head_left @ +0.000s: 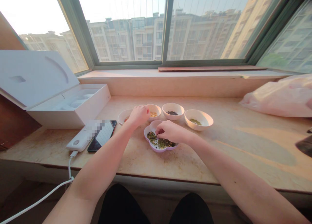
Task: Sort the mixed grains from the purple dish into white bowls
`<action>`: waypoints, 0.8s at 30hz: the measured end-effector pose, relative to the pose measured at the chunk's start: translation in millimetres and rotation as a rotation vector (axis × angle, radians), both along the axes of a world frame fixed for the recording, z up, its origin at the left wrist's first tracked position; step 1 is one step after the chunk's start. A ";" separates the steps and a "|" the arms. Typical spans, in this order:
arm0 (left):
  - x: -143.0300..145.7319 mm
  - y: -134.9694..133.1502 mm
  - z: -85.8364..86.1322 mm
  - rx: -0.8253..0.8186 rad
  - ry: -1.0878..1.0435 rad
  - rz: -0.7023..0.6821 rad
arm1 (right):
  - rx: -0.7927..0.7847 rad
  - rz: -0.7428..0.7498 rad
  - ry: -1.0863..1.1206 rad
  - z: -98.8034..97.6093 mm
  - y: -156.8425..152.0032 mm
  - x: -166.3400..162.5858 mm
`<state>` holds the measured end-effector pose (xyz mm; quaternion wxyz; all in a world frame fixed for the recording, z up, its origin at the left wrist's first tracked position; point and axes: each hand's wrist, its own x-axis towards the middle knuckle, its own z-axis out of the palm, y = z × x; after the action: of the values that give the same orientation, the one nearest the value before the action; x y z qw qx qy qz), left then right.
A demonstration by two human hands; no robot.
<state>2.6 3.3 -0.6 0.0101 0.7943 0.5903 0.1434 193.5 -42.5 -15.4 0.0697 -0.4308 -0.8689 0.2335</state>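
Pinching mixed beans [157, 141] in the lilac dish [146, 133] beneath the right hand [170, 131], fingertips closed on a few; left hand [139, 115] curled shut above the white bowls [200, 116], contents unseen; bowls barely filled, dish largely unsorted.

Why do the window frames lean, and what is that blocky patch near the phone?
Head view: a wide lens bends the window frames; glare from the sky washes out the top left; a mosaic blur covers part of the power bank and phone; the left hand and right hand look sharp.
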 end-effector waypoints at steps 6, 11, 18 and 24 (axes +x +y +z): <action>-0.1 1.0 -1.6 0.000 0.007 0.000 | 0.005 -0.017 0.038 7.1 0.4 3.6; -0.5 1.3 -2.1 0.025 0.008 -0.023 | 0.029 0.020 0.051 9.4 -0.9 5.6; -2.0 3.5 -4.5 0.037 -0.033 -0.026 | 0.060 0.013 0.088 11.7 -2.0 9.3; 0.0 -1.7 -1.4 0.042 -0.048 -0.037 | 0.081 0.027 0.088 6.2 1.3 12.8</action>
<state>2.7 1.6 -2.0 0.0100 0.8013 0.5722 0.1745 206.3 -41.1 -9.2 0.1222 -0.4050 -0.8795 0.2180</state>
